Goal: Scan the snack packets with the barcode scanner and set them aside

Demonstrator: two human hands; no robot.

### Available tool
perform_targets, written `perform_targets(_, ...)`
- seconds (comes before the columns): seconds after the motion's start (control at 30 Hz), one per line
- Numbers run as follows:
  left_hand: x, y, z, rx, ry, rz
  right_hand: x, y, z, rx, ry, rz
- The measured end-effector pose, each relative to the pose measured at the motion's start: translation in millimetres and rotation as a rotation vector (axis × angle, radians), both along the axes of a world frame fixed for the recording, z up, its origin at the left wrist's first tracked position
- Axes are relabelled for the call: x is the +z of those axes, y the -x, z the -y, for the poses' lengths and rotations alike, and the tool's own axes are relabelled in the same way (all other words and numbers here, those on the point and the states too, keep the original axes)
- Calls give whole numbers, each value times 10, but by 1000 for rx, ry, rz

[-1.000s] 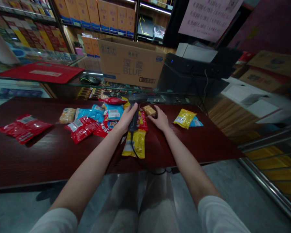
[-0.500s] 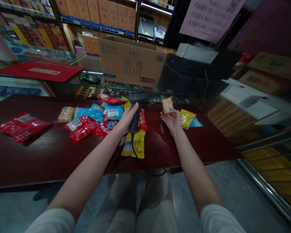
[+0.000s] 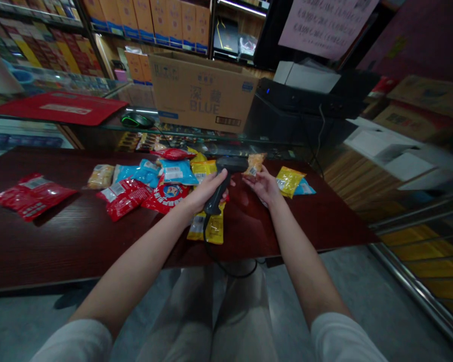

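Within the closed left hand (image 3: 207, 191) I see 1 black plastic handheld scanner (image 3: 217, 195); the half-curled right hand (image 3: 266, 186) pinches 1 tan, blocky, clear-wrapped snack (image 3: 255, 164).

Lower left: bare surface (image 3: 56, 251) below leftmost red packet (image 3: 32, 197), low pass free. Left of centre: packet heap (image 3: 166, 193) bars a low pass. Centre: scanner (image 3: 216, 195) and held packet (image 3: 255, 163) nearly meet; gap unclear. Scanner cord (image 3: 241, 276) loops at front edge. Right of centre: room between right forearm (image 3: 298, 241) and surface edge, below rightmost yellow packet (image 3: 289, 181). Upper centre: carton (image 3: 204, 95) blocks rear.
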State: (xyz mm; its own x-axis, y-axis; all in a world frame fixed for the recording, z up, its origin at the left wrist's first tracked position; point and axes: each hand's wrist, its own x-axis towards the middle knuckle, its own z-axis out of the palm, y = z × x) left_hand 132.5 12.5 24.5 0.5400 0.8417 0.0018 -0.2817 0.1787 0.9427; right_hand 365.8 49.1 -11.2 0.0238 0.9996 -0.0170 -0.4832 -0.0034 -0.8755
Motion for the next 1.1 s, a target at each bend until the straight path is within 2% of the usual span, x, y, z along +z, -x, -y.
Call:
perform_targets(0.13, 62, -19, 66, -11, -22, -26, -13, -4, -66, -78, 78, -45)
perform_targets(0.37, 86, -13, 92, -22, -29, -53, -25, -25, -68, -40, 16, 5)
perform_targets(0.5, 65, 2, 77, -62, -9, -31, -12, -57, -86, -69, 18, 78)
perform_targets(0.57, 46, 16, 62, -72, -9, -20, 6, -70, -73, -134, -41, 155)
perform_targets(0.67, 39, 51, 32, -60, -26, -7, 31, -117, -23, -326, -221, 389)
perform_targets(0.77, 96, 102, 7, -15, -46, 17, 23, -219, 34, -486, -346, 759)
perform_targets(0.83, 169, 145, 4, 18, -51, 18, -7, -291, 65, -532, -324, 1008)
perform_targets(0.93, 302, 215, 16, 70, -67, 30, -72, -343, 111, -528, -208, 1295)
perform_targets(1.1, 437, 351, 34, 154, -85, 93, -114, -288, 243, -511, -81, 1534)
